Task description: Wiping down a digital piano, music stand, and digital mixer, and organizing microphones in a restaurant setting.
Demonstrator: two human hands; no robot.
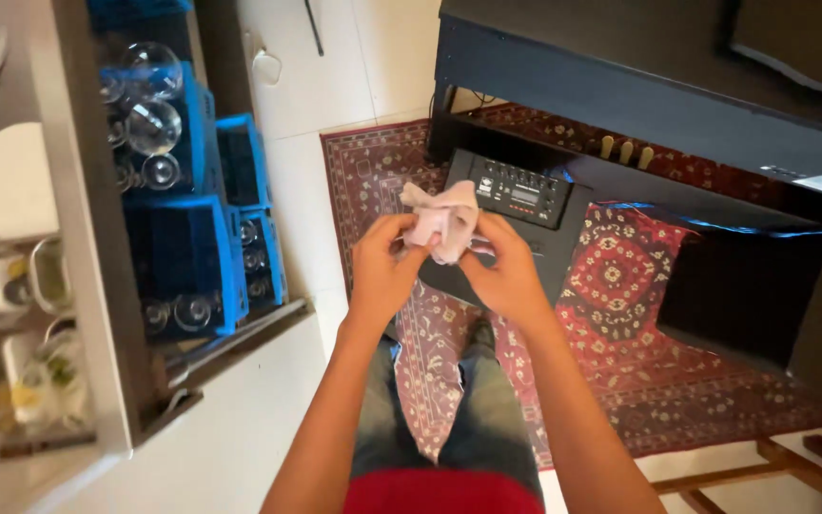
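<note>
Pink cloth [441,221] bunched between my hands — left hand [380,268] pinches its left edge, right hand [506,274] its right. It sticks up toward the far side, above the patterned rug [620,314].

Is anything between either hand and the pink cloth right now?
Nothing visible. The left hand and right hand both grip the cloth directly, holding it in the air above the rug.
</note>
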